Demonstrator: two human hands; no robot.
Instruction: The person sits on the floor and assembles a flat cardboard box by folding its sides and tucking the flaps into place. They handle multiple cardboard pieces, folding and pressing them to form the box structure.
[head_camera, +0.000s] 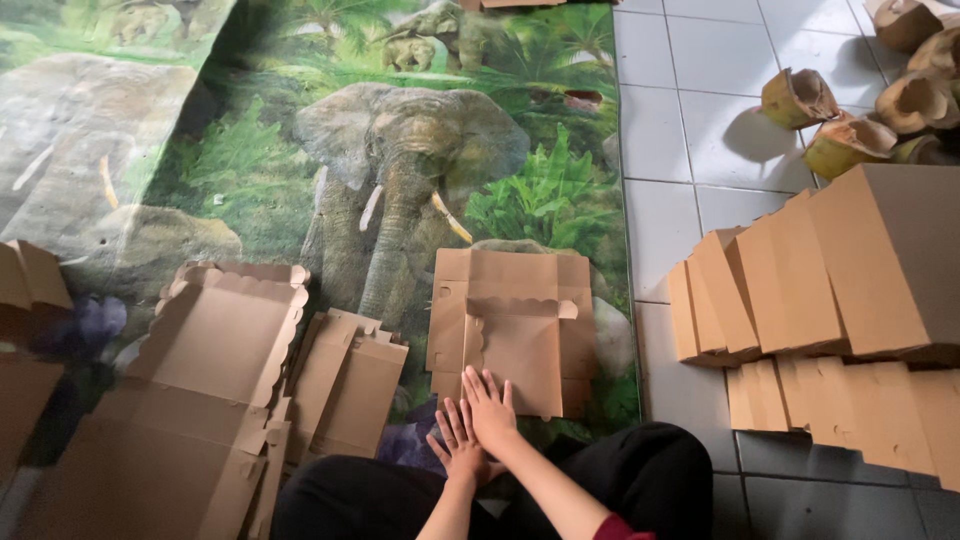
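Observation:
A flat brown cardboard box blank (510, 310) with scalloped flaps lies on an elephant-print mat (400, 150) in front of my knees. My right hand (490, 405) rests flat on the blank's near edge with its fingers spread. My left hand (453, 445) lies just beneath and behind it, partly covered by the right, with its fingers stretched toward the same edge. Neither hand grips anything.
Larger unfolded blanks (215, 350) and a smaller pile (345, 385) lie to the left on the mat. Assembled cardboard boxes (860, 260) are stacked on the white tile floor (700, 100) at the right. Behind them are several coconut husks (850, 140). My black-clad legs (640, 480) fill the bottom.

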